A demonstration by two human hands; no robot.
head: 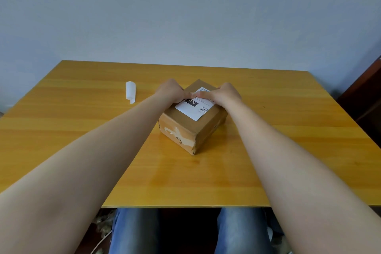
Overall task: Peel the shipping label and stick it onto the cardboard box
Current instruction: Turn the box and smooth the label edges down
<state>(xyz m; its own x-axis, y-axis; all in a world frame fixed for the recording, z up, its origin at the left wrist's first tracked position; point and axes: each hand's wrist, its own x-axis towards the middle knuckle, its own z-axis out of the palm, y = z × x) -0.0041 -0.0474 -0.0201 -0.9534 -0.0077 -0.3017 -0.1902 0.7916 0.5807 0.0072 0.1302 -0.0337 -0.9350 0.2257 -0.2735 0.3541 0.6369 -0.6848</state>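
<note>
Head view: both hands, left (172, 90) and right (223, 94), press flat-fingered on the label (194, 107) atop the box (191, 128), mid-table (82, 130). A curled white backing (130, 92) lies toward the far left corner.

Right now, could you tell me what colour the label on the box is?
White with black print, in the head view: label.
</note>
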